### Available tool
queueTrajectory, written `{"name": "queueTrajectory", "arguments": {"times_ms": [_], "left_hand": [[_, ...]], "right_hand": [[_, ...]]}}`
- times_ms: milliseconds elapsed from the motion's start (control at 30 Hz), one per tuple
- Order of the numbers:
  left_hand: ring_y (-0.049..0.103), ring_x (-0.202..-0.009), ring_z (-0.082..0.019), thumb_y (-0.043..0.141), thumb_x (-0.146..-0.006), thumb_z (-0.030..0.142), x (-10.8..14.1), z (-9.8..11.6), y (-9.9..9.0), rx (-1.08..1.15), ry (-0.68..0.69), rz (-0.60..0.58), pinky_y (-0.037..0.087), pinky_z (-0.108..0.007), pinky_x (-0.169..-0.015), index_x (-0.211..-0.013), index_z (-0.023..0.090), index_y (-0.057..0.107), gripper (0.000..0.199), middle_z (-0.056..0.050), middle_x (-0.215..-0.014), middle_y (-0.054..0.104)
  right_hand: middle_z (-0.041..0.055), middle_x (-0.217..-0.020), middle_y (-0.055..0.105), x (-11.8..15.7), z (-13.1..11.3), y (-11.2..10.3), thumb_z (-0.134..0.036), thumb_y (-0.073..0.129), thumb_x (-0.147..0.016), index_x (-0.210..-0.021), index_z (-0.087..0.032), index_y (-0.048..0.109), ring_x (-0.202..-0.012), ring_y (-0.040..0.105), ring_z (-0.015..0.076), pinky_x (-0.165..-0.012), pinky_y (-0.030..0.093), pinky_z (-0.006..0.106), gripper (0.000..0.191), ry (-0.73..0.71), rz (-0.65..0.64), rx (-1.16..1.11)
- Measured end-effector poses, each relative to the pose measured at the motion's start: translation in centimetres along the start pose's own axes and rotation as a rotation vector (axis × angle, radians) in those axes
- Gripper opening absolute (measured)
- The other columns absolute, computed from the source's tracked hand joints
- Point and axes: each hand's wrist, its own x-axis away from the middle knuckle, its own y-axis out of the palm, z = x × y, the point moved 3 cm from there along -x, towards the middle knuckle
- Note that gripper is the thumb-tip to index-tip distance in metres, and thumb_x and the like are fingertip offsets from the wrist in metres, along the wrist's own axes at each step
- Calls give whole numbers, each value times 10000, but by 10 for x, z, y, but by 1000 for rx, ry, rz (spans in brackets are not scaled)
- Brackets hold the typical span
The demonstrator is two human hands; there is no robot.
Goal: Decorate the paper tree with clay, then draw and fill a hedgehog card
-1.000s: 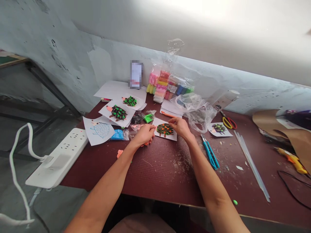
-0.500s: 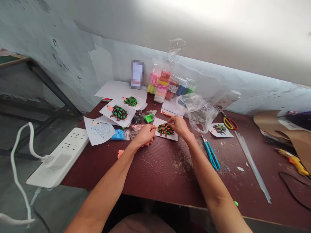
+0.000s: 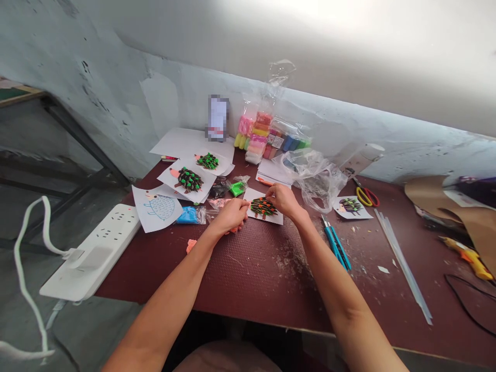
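A white card (image 3: 276,219) lies on the dark red table, bearing a hedgehog figure (image 3: 263,206) with dark and green spines and orange dots. At the card's left edge is my left hand (image 3: 234,214), its fingers closed, with orange clay (image 3: 233,230) partly visible beneath it. My right hand (image 3: 281,198) is over the card's upper right, fingertips pinched at the spines; anything between them is too small to make out. Beyond the hands sits a bright green clay packet (image 3: 237,188), and a blue clay packet (image 3: 187,215) lies to the left.
Hedgehog cards (image 3: 188,181) and a blue drawing (image 3: 160,207) are at the left, near a white power strip (image 3: 110,232). Clay packs (image 3: 259,137) and a plastic bag (image 3: 318,181) stand behind. To the right are a blue cutter (image 3: 336,243), scissors (image 3: 366,197) and a glue gun (image 3: 467,256).
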Motion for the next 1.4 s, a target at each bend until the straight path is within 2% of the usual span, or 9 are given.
{"name": "queueTrajectory", "arguments": {"times_ms": [133, 267, 467, 633, 867, 1033, 1133, 1400], "left_hand": [[482, -379, -62, 429, -1036, 261, 1, 1, 0, 12, 6, 2, 325, -134, -346, -918, 120, 659, 294, 31, -560, 540], [485, -379, -58, 437, -1033, 234, 3, 2, -2, 27, -1, 8, 325, -133, -346, -879, 117, 652, 289, 31, -564, 537], [499, -398, -65, 419, -1037, 252, 2, 1, -1, 40, 5, 2, 349, -147, -354, -1011, 111, 676, 294, 10, -631, 585], [500, -400, -68, 423, -1034, 248, 2, 1, -1, 28, 1, 0, 362, -151, -367, -1000, 111, 681, 294, 15, -606, 573], [500, -395, -72, 411, -1036, 242, 1, 1, -1, 14, -11, -6, 362, -166, -362, -1000, 106, 689, 312, -1, -637, 600], [509, -414, -63, 405, -1022, 194, -1, -2, 0, 35, 6, -17, 368, -160, -369, -1157, 114, 680, 317, -20, -740, 642], [503, -406, -64, 393, -1026, 203, -2, -3, 1, 33, 20, -20, 351, -158, -347, -1208, 109, 663, 340, -14, -731, 625], [503, -410, -70, 394, -1030, 236, -1, -3, 0, 4, -3, -27, 359, -162, -352, -1095, 93, 685, 331, -13, -688, 613]], "right_hand": [[100, -1044, 762, -2, 2, 1, -134, 645, -839, -903, -178, 816, -942, 674, 207, -805, 454, 253, 188, -7, 3, -25], [103, -1069, 765, 1, 7, -1, -108, 620, -846, -965, -182, 826, -973, 687, 208, -860, 470, 256, 248, -5, 36, -81], [91, -1060, 773, 11, 25, -4, -147, 611, -883, -1021, -191, 815, -915, 702, 200, -844, 497, 264, 250, 69, 140, -174], [77, -1080, 775, 10, 32, 7, -120, 639, -861, -1054, -201, 806, -932, 699, 196, -862, 496, 264, 267, 60, 103, -185], [66, -949, 767, 8, 33, 8, -132, 675, -827, -878, -181, 795, -860, 660, 185, -791, 455, 252, 139, 61, 100, -146], [45, -866, 759, 20, 32, -3, -183, 678, -831, -871, -174, 782, -780, 645, 167, -755, 443, 253, 111, 109, 140, -232], [40, -849, 758, 26, 28, -6, -199, 686, -826, -860, -179, 783, -774, 645, 168, -755, 446, 255, 105, 104, 137, -265], [43, -890, 765, 24, 23, 3, -188, 676, -823, -829, -193, 756, -812, 645, 175, -745, 431, 264, 81, 68, 165, -238]]}}
